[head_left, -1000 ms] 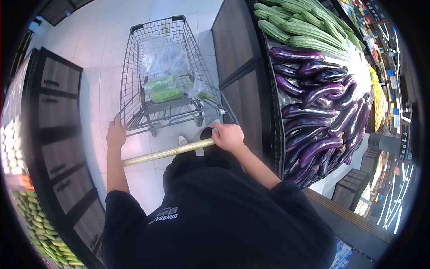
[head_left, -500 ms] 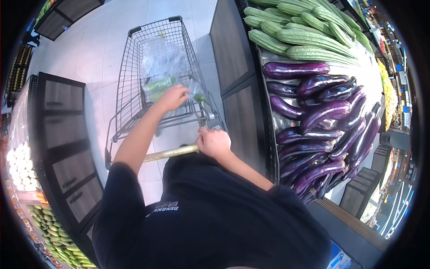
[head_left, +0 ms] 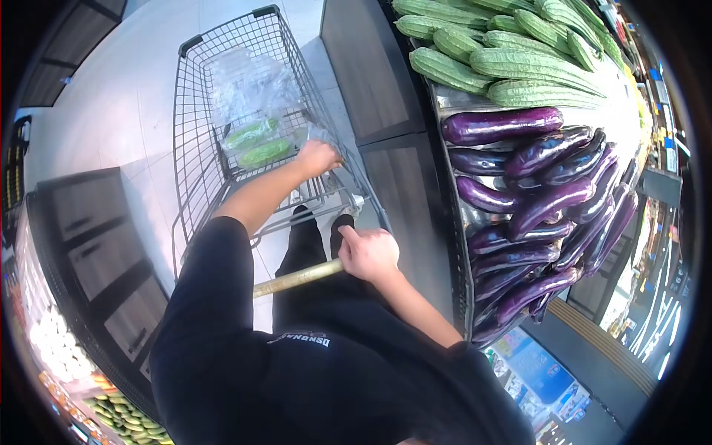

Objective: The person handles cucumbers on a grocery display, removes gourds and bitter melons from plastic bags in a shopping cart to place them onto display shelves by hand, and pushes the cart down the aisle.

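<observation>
My right hand (head_left: 371,254) is wrapped round the handle (head_left: 300,279) of a wire shopping cart (head_left: 185,111). Over the cart's near right side reaches my left hand (head_left: 319,158), its fingers closed and turned down. What they hold is hidden, though clear plastic (head_left: 305,133) shows right behind the knuckles. To its left in the basket lie two long green vegetables (head_left: 265,152) in clear bagging. Beyond them is a crumpled heap of clear plastic bags (head_left: 248,85).
On my right a display stand holds purple eggplants (head_left: 512,126) and ridged green gourds (head_left: 512,67). Its dark wood-panelled side (head_left: 411,196) runs close along the cart. Dark cabinets (head_left: 96,237) with white and green produce stand on the left. Pale tiled floor (head_left: 141,111) lies between.
My left hand has moved right and slightly down over the cart, and the green vegetables now show fully. The cart appears further up and left in view. My right hand keeps its grip.
</observation>
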`<state>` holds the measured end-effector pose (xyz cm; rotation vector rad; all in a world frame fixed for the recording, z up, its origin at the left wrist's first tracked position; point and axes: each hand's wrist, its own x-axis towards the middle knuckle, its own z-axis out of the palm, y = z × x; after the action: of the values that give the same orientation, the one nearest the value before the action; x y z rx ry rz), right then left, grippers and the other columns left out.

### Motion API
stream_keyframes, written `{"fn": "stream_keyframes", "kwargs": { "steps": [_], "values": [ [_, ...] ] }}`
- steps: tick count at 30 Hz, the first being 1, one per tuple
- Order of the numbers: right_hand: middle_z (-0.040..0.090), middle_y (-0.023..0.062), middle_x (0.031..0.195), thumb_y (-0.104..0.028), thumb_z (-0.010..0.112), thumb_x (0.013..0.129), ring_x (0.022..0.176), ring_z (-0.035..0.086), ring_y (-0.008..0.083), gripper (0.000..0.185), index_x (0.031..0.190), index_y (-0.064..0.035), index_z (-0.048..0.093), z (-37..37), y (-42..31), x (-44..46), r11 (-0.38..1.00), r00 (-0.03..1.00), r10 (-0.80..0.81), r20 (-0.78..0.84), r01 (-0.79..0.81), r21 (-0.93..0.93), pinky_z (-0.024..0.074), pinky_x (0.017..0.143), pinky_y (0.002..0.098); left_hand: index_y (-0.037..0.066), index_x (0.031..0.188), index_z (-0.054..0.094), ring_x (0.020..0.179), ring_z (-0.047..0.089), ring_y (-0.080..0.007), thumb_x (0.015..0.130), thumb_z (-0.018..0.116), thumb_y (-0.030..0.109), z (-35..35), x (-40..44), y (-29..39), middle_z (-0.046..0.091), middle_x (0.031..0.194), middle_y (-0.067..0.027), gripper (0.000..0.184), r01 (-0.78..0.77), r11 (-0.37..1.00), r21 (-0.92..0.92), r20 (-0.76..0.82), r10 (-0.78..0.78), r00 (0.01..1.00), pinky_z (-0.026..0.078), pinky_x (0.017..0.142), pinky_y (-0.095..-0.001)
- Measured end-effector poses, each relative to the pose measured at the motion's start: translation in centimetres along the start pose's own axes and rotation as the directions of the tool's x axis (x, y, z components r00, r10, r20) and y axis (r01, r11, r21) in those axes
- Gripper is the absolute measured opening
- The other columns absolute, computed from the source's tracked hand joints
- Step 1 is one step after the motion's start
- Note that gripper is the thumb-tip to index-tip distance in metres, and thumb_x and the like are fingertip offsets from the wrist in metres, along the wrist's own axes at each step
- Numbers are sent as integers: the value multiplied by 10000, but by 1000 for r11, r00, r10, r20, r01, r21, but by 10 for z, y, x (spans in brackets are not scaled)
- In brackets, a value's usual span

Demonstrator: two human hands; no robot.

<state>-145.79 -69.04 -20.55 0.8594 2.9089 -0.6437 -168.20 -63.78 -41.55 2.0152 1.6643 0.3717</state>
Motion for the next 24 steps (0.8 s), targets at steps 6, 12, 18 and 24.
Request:
{"fn": "stream_keyframes", "kwargs": {
  "steps": [6,12,18,24],
  "values": [
    [586,54,578,-144,633,752,505,597,274,65,789,-108,595,-6,-3,11,1000,998,24,-50,-24,12,487,503,402,106,895,708,888,660,-284,804,702,256,-4,-4,-21,694,925,-71,176,-76,993,-86,-97,68,993,488,772,-427],
    [623,39,610,-121,636,753,513,611,243,141,885,-101,682,-10,-3,15,999,999,36,-2,-36,-20,499,506,372,92,982,681,1083,581,-320,751,693,224,-8,-34,-45,636,1096,-123,267,32,990,-138,-391,-84,917,471,937,-440],
    [612,33,595,-112,635,747,511,609,234,137,875,-107,683,-10,-4,16,999,999,31,-30,-31,-9,496,505,366,54,1101,660,1095,594,-366,875,647,234,21,-37,-66,625,1207,-185,289,92,904,-418,-456,-297,839,480,946,-445],
    [613,33,599,-125,642,742,529,616,238,142,878,-114,684,-16,-6,18,998,999,53,-13,-53,-34,497,522,363,18,1014,632,881,632,-411,988,541,267,14,-16,-90,661,934,-216,267,223,769,-600,-433,-546,718,489,788,-452]
  ]
}}
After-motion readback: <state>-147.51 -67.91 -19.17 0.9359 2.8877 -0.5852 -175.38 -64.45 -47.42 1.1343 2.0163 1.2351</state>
